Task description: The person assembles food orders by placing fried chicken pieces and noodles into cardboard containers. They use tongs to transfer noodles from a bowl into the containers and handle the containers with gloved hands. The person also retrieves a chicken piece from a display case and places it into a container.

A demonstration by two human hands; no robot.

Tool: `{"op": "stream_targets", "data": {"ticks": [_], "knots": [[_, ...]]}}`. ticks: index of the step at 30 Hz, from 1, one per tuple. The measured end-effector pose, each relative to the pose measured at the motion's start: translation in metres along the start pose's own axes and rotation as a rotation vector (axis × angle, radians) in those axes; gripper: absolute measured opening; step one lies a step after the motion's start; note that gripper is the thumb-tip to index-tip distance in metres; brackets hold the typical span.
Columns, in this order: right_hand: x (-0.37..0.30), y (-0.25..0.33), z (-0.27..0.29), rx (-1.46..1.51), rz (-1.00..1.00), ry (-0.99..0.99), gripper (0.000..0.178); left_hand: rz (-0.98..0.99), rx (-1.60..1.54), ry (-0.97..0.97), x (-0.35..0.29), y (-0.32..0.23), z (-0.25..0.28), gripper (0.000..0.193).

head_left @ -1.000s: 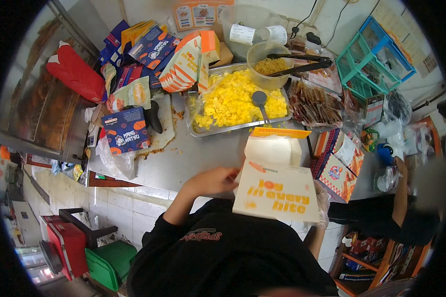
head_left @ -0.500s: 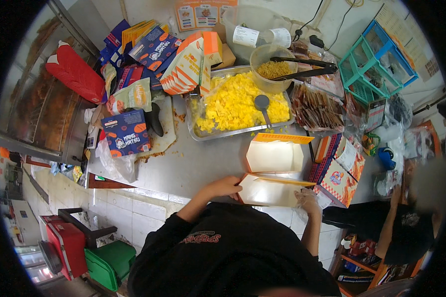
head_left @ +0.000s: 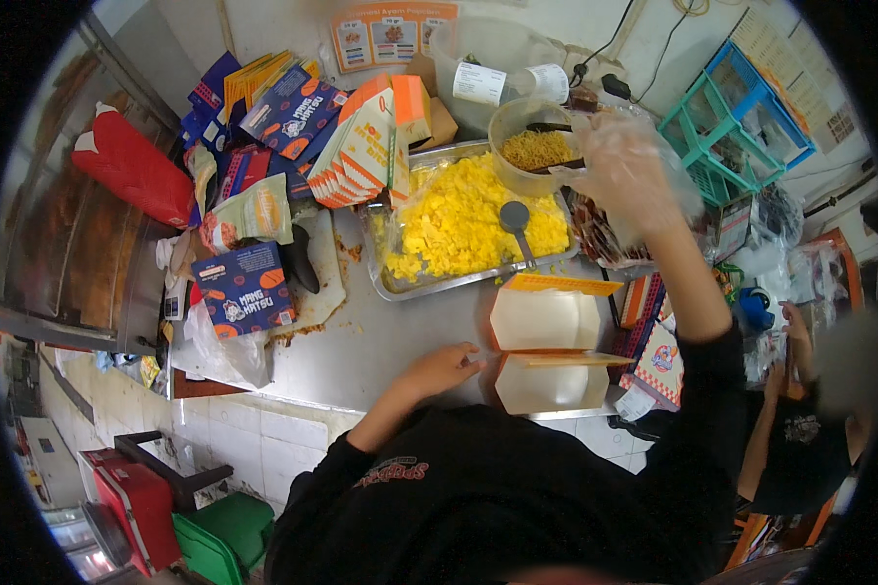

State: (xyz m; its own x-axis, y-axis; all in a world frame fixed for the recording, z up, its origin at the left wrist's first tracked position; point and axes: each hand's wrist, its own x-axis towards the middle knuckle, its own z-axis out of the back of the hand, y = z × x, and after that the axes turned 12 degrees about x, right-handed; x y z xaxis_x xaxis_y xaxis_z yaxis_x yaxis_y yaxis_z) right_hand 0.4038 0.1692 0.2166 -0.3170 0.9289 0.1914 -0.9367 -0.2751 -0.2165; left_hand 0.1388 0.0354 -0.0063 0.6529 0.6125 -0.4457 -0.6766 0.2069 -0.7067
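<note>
My gloved right hand [head_left: 629,171] reaches far over the table and is closed round the black tongs [head_left: 561,167], blurred by motion. The tongs' arms reach into a clear round tub [head_left: 507,125] of cooked noodles [head_left: 537,149]; my hand hides their handles. At the near edge my bare left hand [head_left: 444,370] is open and empty, just left of two folded paper boxes. The nearer box [head_left: 556,387] and the farther box [head_left: 544,320] stand with orange-edged lids raised and pale insides showing. A steel tray [head_left: 400,291] of chopped yellow food [head_left: 458,224] holds a dark grey spoon [head_left: 515,219].
Folded orange-and-white cartons [head_left: 356,146] and navy boxes [head_left: 244,290] crowd the left side. Packed brown sachets [head_left: 595,234] lie under my right arm. A teal basket [head_left: 722,146] stands far right. Another person [head_left: 800,448] works at the right edge.
My right hand has let go of the nearer box and moved up and away to the tongs. My left hand has also released that box and stays near its left side.
</note>
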Motion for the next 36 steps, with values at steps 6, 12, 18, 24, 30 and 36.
{"op": "stream_targets", "data": {"ticks": [6,12,18,24,30,36], "knots": [[0.09,-0.042,-0.088,-0.19,-0.16,0.376,0.055,-0.023,-0.033,-0.17,-0.006,0.021,0.04,0.051],[0.118,-0.057,-0.057,-0.287,-0.158,0.397,0.036,0.065,-0.064,-0.225,-0.012,0.044,0.05,0.052],[0.132,-0.029,-0.074,-0.379,-0.173,0.343,0.024,0.088,0.007,-0.236,-0.004,0.043,0.059,0.05],[0.136,-0.033,-0.057,-0.303,-0.132,0.347,0.024,0.056,0.043,-0.254,-0.008,0.038,0.06,0.05],[0.139,-0.031,-0.043,-0.456,-0.013,0.511,0.02,0.14,0.032,-0.232,-0.02,0.045,0.064,0.049],[0.105,-0.051,-0.077,-0.814,0.298,0.321,0.03,0.184,0.009,-0.235,-0.021,0.04,0.065,0.051]]}}
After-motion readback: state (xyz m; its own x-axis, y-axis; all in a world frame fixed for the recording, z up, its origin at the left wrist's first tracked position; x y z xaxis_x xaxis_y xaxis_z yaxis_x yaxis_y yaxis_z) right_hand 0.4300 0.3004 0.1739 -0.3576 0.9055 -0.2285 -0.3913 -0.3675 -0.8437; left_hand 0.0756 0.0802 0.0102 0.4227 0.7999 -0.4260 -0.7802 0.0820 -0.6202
